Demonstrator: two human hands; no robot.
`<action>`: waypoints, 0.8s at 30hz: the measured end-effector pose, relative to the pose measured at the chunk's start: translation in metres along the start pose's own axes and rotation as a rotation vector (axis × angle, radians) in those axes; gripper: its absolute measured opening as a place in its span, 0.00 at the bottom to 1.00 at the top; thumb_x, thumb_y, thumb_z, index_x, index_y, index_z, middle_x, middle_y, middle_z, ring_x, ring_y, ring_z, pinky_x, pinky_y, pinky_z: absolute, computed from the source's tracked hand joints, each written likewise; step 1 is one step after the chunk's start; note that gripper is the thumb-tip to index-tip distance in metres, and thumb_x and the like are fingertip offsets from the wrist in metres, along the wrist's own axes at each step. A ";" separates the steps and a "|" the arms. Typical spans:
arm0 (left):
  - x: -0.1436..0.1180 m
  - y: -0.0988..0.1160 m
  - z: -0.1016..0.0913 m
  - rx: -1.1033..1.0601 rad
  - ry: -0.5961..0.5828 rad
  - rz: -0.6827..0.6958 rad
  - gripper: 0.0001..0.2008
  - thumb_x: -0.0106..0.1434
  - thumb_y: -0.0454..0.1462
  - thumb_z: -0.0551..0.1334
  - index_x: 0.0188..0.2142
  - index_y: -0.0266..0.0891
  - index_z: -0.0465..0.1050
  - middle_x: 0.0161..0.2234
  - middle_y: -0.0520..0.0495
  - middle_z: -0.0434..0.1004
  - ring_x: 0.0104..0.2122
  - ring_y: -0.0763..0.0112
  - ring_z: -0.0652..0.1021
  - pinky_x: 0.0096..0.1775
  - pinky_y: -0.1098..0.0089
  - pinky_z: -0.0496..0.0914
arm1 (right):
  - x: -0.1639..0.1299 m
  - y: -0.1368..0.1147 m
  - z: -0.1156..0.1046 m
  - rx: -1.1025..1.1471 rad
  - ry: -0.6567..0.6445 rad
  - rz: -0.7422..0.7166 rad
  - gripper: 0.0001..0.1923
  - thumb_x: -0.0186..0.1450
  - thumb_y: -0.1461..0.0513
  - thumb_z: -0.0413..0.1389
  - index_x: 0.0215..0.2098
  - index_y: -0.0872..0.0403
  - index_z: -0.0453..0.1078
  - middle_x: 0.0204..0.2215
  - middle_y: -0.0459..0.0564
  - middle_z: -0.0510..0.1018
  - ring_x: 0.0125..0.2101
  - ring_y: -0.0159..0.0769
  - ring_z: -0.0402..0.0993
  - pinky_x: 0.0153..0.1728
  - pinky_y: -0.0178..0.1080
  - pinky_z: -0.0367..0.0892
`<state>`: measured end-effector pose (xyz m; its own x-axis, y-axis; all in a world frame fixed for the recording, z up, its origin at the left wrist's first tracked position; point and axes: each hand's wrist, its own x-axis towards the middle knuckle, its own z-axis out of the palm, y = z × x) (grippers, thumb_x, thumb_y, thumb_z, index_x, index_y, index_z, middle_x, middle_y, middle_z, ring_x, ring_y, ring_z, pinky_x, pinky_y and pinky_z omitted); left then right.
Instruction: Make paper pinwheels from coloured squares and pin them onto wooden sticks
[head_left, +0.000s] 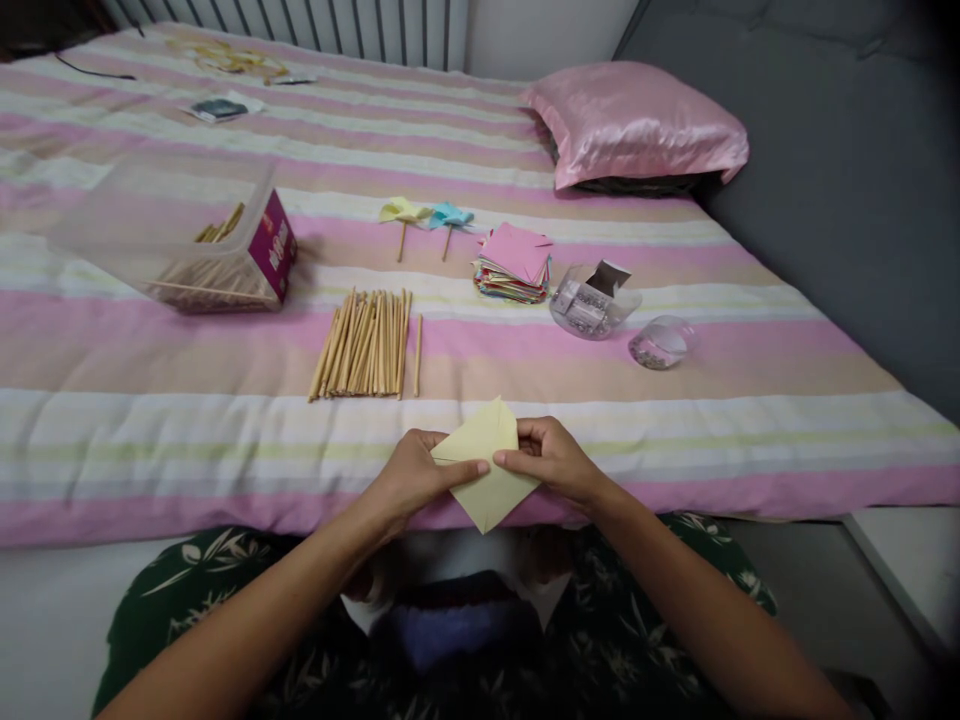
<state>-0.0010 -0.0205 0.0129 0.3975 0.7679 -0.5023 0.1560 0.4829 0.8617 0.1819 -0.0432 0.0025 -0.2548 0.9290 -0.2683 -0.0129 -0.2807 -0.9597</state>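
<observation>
A pale yellow folded paper (486, 462) is held between both hands over the near edge of the striped bed (150, 440). My left hand (412, 470) grips its left side, with a finger lying across the paper. My right hand (551, 458) pinches its right side, fingertip meeting the left finger near the middle. Behind the hands lies a row of wooden sticks (364, 343). Farther back rest a yellow paper pinwheel (401, 212) and a blue paper pinwheel (450, 216), each on a stick.
A stack of coloured paper squares (514, 265) sits mid-bed, beside a clear pin container (589, 300) and its clear lid (661, 342). A clear plastic box with more sticks (187, 240) lies at left. A pink pillow (637, 120) is at the back right.
</observation>
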 end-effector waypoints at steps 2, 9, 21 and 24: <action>0.001 -0.001 0.000 0.027 0.018 0.008 0.13 0.44 0.40 0.70 0.27 0.32 0.78 0.25 0.42 0.79 0.26 0.64 0.76 0.30 0.68 0.69 | 0.000 0.000 0.000 -0.019 -0.006 -0.008 0.12 0.52 0.59 0.61 0.33 0.59 0.74 0.28 0.50 0.79 0.27 0.33 0.73 0.28 0.34 0.66; 0.002 -0.004 0.000 0.047 0.014 0.023 0.11 0.44 0.39 0.70 0.26 0.31 0.78 0.24 0.43 0.79 0.24 0.65 0.75 0.27 0.69 0.67 | 0.002 -0.001 0.002 -0.102 -0.018 -0.039 0.12 0.53 0.60 0.60 0.33 0.59 0.74 0.27 0.48 0.78 0.25 0.32 0.72 0.26 0.33 0.65; -0.003 0.007 -0.007 -0.349 0.043 -0.034 0.14 0.48 0.36 0.70 0.35 0.30 0.76 0.31 0.42 0.80 0.29 0.68 0.77 0.33 0.72 0.69 | -0.004 -0.003 -0.008 -0.077 0.161 -0.356 0.18 0.58 0.60 0.58 0.46 0.51 0.64 0.36 0.49 0.73 0.38 0.35 0.71 0.34 0.35 0.68; -0.005 0.014 -0.013 -0.449 0.077 -0.061 0.14 0.47 0.33 0.70 0.35 0.30 0.76 0.32 0.41 0.80 0.29 0.69 0.77 0.33 0.74 0.70 | -0.009 -0.001 -0.004 -0.248 0.362 -0.578 0.15 0.57 0.66 0.57 0.43 0.50 0.66 0.33 0.47 0.73 0.34 0.33 0.71 0.32 0.35 0.68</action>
<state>-0.0129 -0.0118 0.0263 0.3285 0.7534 -0.5696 -0.2371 0.6496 0.7224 0.1885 -0.0506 0.0055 0.0634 0.9459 0.3182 0.1819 0.3026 -0.9356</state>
